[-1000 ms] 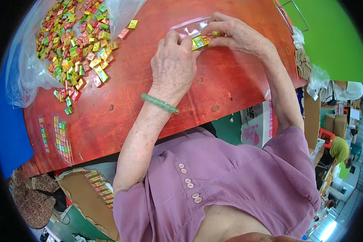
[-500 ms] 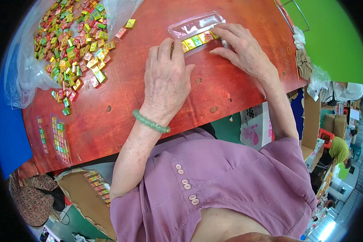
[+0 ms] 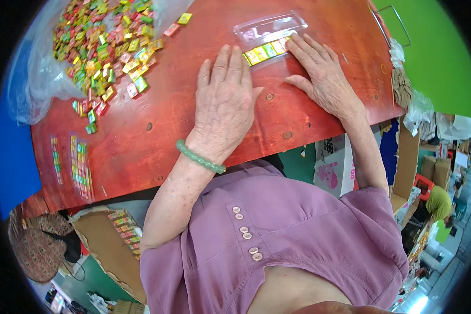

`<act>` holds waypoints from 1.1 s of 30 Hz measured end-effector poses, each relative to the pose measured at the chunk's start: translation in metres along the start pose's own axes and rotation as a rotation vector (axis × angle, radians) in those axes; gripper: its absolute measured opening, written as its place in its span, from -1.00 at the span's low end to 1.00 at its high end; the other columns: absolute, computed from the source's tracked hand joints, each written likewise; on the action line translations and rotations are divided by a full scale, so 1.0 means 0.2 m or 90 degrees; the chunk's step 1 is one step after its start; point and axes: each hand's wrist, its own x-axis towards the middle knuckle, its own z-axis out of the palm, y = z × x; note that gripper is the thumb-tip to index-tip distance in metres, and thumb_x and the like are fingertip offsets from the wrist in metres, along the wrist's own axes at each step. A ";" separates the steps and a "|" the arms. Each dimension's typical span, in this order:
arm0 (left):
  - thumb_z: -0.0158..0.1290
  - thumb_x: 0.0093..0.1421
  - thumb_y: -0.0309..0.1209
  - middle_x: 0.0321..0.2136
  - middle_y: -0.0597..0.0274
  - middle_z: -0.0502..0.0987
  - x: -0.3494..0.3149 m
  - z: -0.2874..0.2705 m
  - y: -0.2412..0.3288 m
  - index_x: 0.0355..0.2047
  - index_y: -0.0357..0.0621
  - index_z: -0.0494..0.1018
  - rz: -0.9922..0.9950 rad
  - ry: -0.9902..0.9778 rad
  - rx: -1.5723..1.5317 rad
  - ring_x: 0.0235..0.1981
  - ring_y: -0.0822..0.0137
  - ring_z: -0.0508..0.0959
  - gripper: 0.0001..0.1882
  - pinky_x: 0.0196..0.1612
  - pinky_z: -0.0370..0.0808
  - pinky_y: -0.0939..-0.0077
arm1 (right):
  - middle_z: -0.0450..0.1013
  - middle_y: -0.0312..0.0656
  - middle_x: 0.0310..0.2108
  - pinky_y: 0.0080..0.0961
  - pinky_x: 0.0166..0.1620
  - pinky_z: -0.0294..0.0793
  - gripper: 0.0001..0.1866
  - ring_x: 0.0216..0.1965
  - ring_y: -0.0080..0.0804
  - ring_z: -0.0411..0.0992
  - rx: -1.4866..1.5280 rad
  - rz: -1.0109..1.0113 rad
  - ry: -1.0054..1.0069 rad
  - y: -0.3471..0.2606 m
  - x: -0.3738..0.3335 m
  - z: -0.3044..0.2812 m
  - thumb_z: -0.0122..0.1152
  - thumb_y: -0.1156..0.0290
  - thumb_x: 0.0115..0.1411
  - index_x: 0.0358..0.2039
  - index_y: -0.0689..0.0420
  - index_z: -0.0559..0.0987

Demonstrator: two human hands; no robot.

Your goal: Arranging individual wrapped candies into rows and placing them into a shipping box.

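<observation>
A short row of small yellow, green and pink packets (image 3: 267,51) lies in one half of a clear plastic clamshell tray. Its other half, a clear plastic lid (image 3: 271,27), lies folded back on the far side. My left hand (image 3: 224,99), with a green bead bracelet (image 3: 200,158) at the wrist, rests at the left end of the row, its fingers stretched out. At the right end is my right hand (image 3: 323,78), fingers spread and the fingertips touching or close to the last packet. Neither hand holds anything that I can see.
A large heap of small coloured packets (image 3: 115,49) spills from a clear plastic bag (image 3: 36,86) at the far left. Filled packs (image 3: 80,167) lie on the red table's (image 3: 193,183) left end. An open cardboard box (image 3: 97,240) below holds more packs. Another person (image 3: 438,201) is at far right.
The fingers of my left hand have straightened from a bent pose, and those of my right hand have stretched out and spread. The row stays between them. The whole view has shifted slightly.
</observation>
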 end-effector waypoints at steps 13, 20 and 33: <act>0.27 0.09 -0.42 0.05 -0.09 0.44 -0.41 -0.25 -0.11 0.12 -0.40 0.39 -0.077 0.025 -0.158 0.11 -0.02 0.46 -0.40 0.13 0.42 0.11 | 0.21 -0.04 0.40 -0.12 0.39 0.19 -0.21 0.37 0.01 0.20 0.166 -0.102 -0.041 -0.57 -0.07 -0.01 0.40 0.34 0.11 0.36 0.18 0.35; 0.04 0.23 -0.42 0.02 -0.14 0.45 -0.69 -0.39 -0.28 0.12 -0.44 0.39 -0.141 0.044 -0.049 0.04 -0.05 0.47 -0.53 0.10 0.42 0.06 | 0.29 -0.01 0.33 -0.14 0.32 0.32 -0.30 0.30 0.00 0.30 0.293 -0.211 -0.027 -0.88 0.14 -0.02 0.43 0.35 0.11 0.26 0.20 0.44; 0.13 0.27 -0.52 0.00 -0.09 0.47 -1.02 -0.79 -0.84 0.11 -0.30 0.47 -0.353 0.134 0.130 0.00 -0.10 0.48 -0.61 0.06 0.45 0.05 | 0.34 0.00 0.29 -0.13 0.30 0.34 -0.42 0.28 0.02 0.32 0.306 -0.226 -0.021 -1.01 0.25 0.00 0.39 0.27 0.17 0.18 0.16 0.52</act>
